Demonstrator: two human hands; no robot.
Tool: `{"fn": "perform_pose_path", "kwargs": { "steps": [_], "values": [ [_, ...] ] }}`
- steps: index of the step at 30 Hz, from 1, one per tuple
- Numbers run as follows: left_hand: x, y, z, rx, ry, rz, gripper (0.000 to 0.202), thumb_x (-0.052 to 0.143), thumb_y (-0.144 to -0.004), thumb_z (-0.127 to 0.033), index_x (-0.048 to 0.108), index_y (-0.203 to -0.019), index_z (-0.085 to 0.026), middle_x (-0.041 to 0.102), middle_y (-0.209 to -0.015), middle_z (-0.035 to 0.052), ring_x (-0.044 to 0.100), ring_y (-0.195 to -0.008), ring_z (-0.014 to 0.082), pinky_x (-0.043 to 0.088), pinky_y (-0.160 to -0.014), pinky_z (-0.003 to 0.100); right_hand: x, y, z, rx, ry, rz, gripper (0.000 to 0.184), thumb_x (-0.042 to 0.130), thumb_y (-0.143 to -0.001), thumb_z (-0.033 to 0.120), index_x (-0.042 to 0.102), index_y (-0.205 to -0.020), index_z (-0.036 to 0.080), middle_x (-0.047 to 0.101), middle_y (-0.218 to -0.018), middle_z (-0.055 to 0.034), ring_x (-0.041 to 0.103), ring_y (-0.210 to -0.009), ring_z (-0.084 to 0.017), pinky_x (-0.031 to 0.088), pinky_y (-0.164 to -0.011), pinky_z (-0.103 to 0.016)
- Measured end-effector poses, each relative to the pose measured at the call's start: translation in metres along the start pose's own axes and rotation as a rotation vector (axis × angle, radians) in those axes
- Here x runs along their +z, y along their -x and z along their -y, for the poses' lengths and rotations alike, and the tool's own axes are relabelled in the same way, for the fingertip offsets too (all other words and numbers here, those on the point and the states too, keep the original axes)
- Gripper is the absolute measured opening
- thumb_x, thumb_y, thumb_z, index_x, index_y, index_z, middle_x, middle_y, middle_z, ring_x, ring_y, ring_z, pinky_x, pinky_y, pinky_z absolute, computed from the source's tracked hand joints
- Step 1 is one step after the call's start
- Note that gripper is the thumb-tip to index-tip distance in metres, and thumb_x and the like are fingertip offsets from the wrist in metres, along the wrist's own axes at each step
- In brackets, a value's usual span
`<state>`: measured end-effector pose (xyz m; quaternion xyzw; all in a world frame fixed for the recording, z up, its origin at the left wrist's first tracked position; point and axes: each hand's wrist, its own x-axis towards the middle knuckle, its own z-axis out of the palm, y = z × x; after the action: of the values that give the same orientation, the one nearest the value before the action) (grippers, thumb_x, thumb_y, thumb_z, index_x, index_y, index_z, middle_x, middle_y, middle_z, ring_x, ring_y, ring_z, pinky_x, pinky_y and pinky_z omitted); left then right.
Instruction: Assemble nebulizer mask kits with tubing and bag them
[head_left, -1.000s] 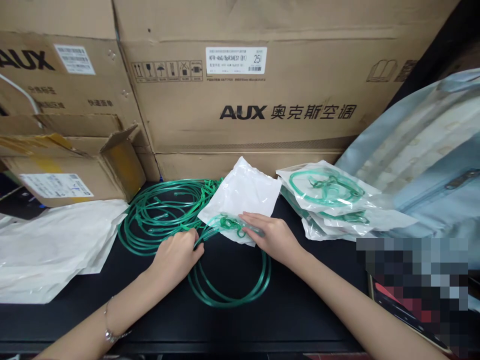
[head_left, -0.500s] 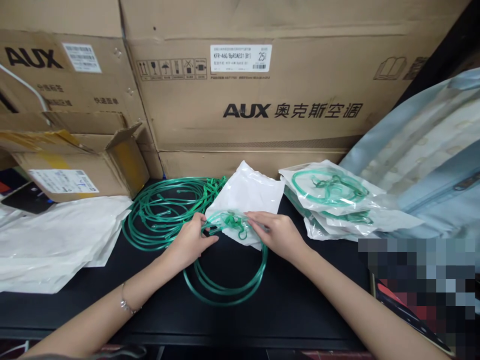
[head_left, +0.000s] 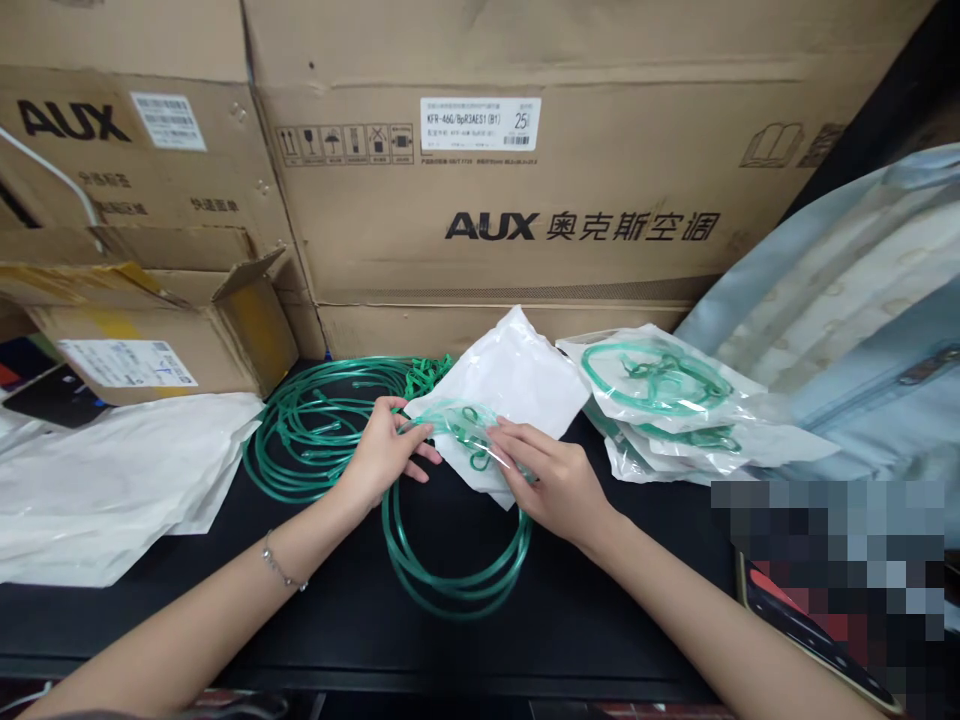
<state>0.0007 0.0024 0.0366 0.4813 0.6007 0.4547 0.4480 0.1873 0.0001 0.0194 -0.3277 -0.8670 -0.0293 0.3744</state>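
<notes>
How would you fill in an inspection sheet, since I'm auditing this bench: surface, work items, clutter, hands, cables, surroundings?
Surface: dark tabletop.
Work items: white pouch with clear film, green tubing partly inside and looping out below; tubing pile left; filled pouches stacked right; flat white pouches far left.
Clutter: open carton at left; phone-like item at right, partly pixelated.
Hands: left hand at the pouch's left edge, grip unclear; right hand pinching its film.
Cables: white cord at upper left.
Surroundings: large AUX carton behind; pale blue zippered fabric at right.
</notes>
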Motion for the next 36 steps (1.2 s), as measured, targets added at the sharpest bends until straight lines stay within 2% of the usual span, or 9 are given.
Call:
{"fn": "perform_pose_path", "kwargs": {
  "steps": [4, 9, 13, 16, 19, 22, 27, 32, 36],
  "values": [
    [0.002, -0.008, -0.002, -0.069, -0.094, 0.091, 0.015, 0.054, -0.077, -0.013, 0.04, -0.083, -0.015, 0.055, -0.056, -0.0024, 0.057, -0.045, 0.0095, 0.041, -0.032, 0.015, 0.003, 0.002, 0.001, -0.021, -0.014, 0.013, 0.026, 0.043, -0.086, 0.017, 0.065, -0.099, 0.016, 0.069, -0.096, -0.0077, 0.064, -0.091, -0.017, 0.053, -0.081, -0.027],
    [-0.003, -0.009, 0.007, 0.038, -0.235, 0.084, 0.011, 0.056, -0.074, -0.018, 0.046, -0.075, -0.016, 0.053, -0.044, -0.0064, 0.042, -0.028, 0.0063, 0.032, -0.026, 0.015, -0.004, -0.005, -0.004, 0.044, -0.192, -0.003, 0.023, 0.044, -0.086, 0.019, 0.066, -0.093, 0.02, 0.069, -0.093, -0.0056, 0.065, -0.087, -0.015, 0.053, -0.079, -0.026],
    [-0.013, -0.006, 0.013, 0.115, -0.33, 0.116, 0.016, 0.058, -0.072, -0.024, 0.043, -0.067, -0.019, 0.057, -0.045, -0.0046, 0.047, -0.031, 0.009, 0.034, -0.028, 0.017, -0.016, -0.001, -0.006, 0.148, -0.264, 0.162, 0.024, 0.057, -0.079, 0.028, 0.064, -0.101, 0.023, 0.065, -0.104, -0.0058, 0.059, -0.104, -0.021, 0.048, -0.09, -0.036],
    [-0.017, -0.002, 0.016, 0.114, -0.364, 0.137, 0.019, 0.055, -0.073, -0.026, 0.038, -0.066, -0.02, 0.058, -0.047, -0.0035, 0.057, -0.04, 0.0141, 0.039, -0.029, 0.019, -0.022, 0.023, -0.003, 0.481, -0.254, 0.152, 0.067, 0.07, -0.063, 0.042, 0.048, -0.123, 0.022, 0.051, -0.121, -0.0117, 0.05, -0.113, -0.027, 0.05, -0.087, -0.041],
    [-0.015, 0.001, 0.019, 0.085, -0.284, 0.146, 0.022, 0.055, -0.073, -0.027, 0.035, -0.069, -0.021, 0.057, -0.054, -0.0031, 0.064, -0.051, 0.0185, 0.042, -0.03, 0.019, -0.028, 0.05, 0.004, 0.943, -0.479, 0.168, 0.07, 0.066, -0.065, 0.048, 0.044, -0.123, 0.015, 0.054, -0.113, -0.0165, 0.061, -0.085, -0.022, 0.055, -0.059, -0.033],
    [-0.011, 0.005, 0.02, 0.047, -0.159, 0.174, 0.024, 0.057, -0.072, -0.028, 0.034, -0.072, -0.02, 0.056, -0.062, -0.0027, 0.064, -0.053, 0.0167, 0.045, -0.032, 0.02, -0.037, 0.057, 0.012, 1.117, -0.803, 0.286, 0.07, 0.068, -0.066, 0.043, 0.043, -0.125, 0.014, 0.057, -0.114, -0.0164, 0.06, -0.073, -0.016, 0.049, -0.047, -0.023],
    [-0.007, 0.009, 0.02, -0.042, -0.05, 0.215, 0.024, 0.056, -0.075, -0.033, 0.044, -0.087, -0.016, 0.055, -0.069, -0.0011, 0.058, -0.053, 0.0117, 0.048, -0.035, 0.02, -0.046, 0.036, 0.016, 1.051, -0.983, 0.391, 0.036, 0.065, -0.073, 0.033, 0.063, -0.104, 0.015, 0.067, -0.096, -0.0082, 0.061, -0.078, -0.014, 0.046, -0.054, -0.019],
    [-0.013, 0.013, 0.014, 0.037, -0.077, 0.295, 0.031, 0.057, -0.073, -0.036, 0.056, -0.093, -0.013, 0.06, -0.074, 0.0024, 0.057, -0.061, 0.0142, 0.047, -0.04, 0.021, -0.037, 0.03, 0.015, 0.978, -1.104, 0.234, 0.037, 0.062, -0.076, 0.034, 0.059, -0.11, 0.018, 0.066, -0.105, -0.0083, 0.063, -0.094, -0.019, 0.048, -0.087, -0.036],
    [-0.026, 0.014, 0.006, -0.058, 0.056, 0.461, 0.042, 0.068, -0.065, -0.028, 0.057, -0.104, -0.016, 0.063, -0.105, 0.0068, 0.06, -0.092, 0.0206, 0.055, -0.07, 0.03, -0.03, 0.032, 0.01, 1.037, -1.108, 0.197, 0.036, 0.061, -0.077, 0.036, 0.06, -0.106, 0.015, 0.069, -0.096, -0.0102, 0.068, -0.084, -0.021, 0.055, -0.074, -0.035]
  ]
}}
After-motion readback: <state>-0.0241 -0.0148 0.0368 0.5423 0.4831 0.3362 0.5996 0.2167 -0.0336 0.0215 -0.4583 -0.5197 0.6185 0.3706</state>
